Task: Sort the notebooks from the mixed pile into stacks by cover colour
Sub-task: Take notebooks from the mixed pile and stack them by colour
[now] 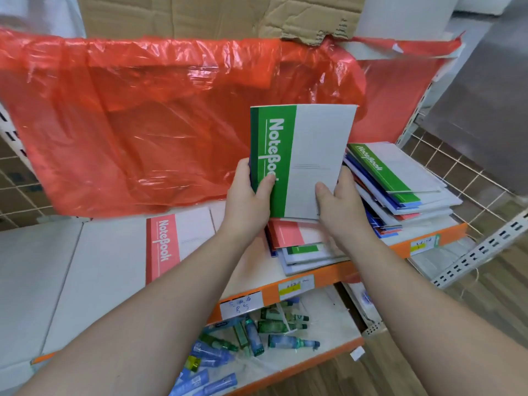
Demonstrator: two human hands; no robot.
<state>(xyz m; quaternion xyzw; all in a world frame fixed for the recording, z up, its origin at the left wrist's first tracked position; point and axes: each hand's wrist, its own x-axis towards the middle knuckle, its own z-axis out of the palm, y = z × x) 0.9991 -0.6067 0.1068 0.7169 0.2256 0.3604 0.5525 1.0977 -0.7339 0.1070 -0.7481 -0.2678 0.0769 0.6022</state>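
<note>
White shelf (94, 252) before red plastic (143, 124); left hand (247, 198) and right hand (341, 202) pinch the green notebook (300, 155) upright above it, thumbs in front, likely to judge colour; mixed pile (400, 178) beside.

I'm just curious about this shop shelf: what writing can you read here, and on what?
"NoteBook": held green notebook.
"NoteBook": pink notebook, lying flat.
"NoteBook": second green notebook, atop the right pile.
Shelf-edge labels: handwriting too blurred to read.
Small print on the held cover: too small.
</note>
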